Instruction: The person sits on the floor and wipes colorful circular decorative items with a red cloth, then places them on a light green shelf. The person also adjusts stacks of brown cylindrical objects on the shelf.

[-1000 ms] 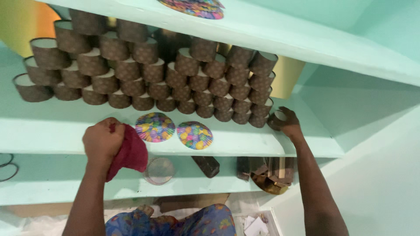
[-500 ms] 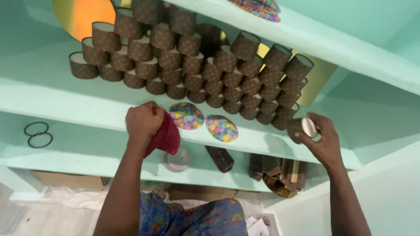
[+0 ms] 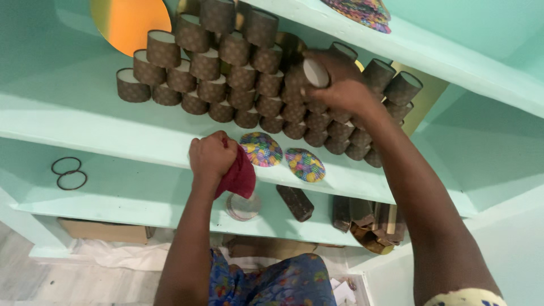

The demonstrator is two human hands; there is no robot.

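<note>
My left hand [image 3: 209, 156] is closed around a dark red cloth [image 3: 239, 177] at the front edge of the middle pale-green shelf [image 3: 85, 122]. My right hand [image 3: 340, 85] grips a brown patterned cylinder [image 3: 309, 73] with a white end, held against the upper middle of a stacked pile of like cylinders [image 3: 226, 73] on that shelf. Two round multicoloured discs [image 3: 260, 148] [image 3: 305, 164] lie flat in front of the pile, just right of my left hand.
A round orange-gold disc [image 3: 127, 22] leans at the back left. Two dark rings [image 3: 67, 173] lie on the lower shelf, with a clear round lid [image 3: 243, 207], a brown block [image 3: 294, 202] and brown pieces [image 3: 368, 224]. The upper shelf carries colourful discs [image 3: 362, 11].
My right hand lifted a cylinder from the right end of the shelf and carried it up and left to the pile's top. The left hand stayed on the cloth.
</note>
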